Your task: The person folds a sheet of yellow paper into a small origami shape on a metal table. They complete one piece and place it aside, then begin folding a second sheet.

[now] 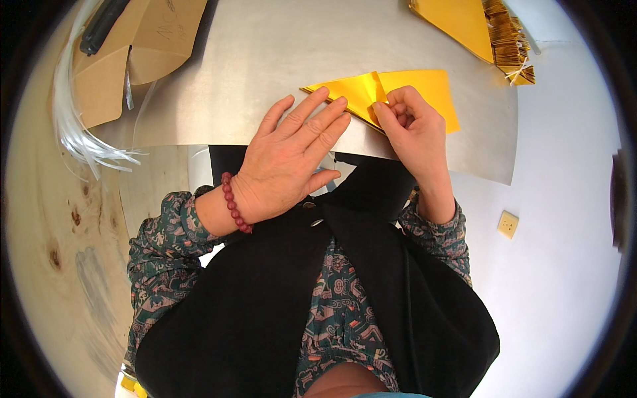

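A stack of shiny gold paper sheets (428, 93) lies near the front edge of the metal tabletop, narrowing to a point on its left. My left hand (288, 146) stretches over the table edge, fingers extended, with its fingertips resting on the near left edge of the stack. Between the thumb and bent fingers of my right hand (415, 126) is the raised edge of a gold sheet, which is folded up and creased at the middle of the stack. Red beads circle my left wrist.
At the upper right lies a larger gold paper bundle (458, 23) with many layered edges and a white tie. An open cardboard box (159, 40) stands at the upper left, with a black object (103, 25) and white plastic strands (70, 126) hanging beside it. Bare metal tabletop (279, 40) stretches beyond my hands.
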Demonstrator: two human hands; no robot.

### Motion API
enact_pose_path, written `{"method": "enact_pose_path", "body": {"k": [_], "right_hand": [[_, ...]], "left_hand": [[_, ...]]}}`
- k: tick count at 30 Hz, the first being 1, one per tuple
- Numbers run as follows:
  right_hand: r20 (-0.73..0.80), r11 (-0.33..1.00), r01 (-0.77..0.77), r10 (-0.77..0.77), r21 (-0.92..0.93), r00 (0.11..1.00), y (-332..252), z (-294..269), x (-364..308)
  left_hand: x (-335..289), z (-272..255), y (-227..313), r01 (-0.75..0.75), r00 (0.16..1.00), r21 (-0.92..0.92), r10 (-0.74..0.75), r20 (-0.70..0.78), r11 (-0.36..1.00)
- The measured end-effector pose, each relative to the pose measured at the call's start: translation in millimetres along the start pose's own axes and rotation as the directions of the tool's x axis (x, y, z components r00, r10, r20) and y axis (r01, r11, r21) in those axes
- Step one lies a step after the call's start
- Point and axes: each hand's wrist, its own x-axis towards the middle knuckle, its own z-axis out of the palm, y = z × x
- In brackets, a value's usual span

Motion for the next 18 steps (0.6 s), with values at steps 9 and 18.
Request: {"method": "enact_pose_path", "body": {"k": [9, 18], "right_hand": [[0.007, 1.000, -0.018, 0.018, 0.003, 1.000, -1.1, -0.6, 1.7], [0.030, 0.999, -0.046, 0.046, 0.009, 0.998, -4.6, -0.5, 3.0]], "left_hand": [[0.6, -0.4, -0.4, -0.003, 1.000, -0.008, 0.003, -0.011, 1.000], [0.5, -2.7, -0.6, 0.022, 1.000, -0.012, -0.021, 0.009, 1.000]]}}
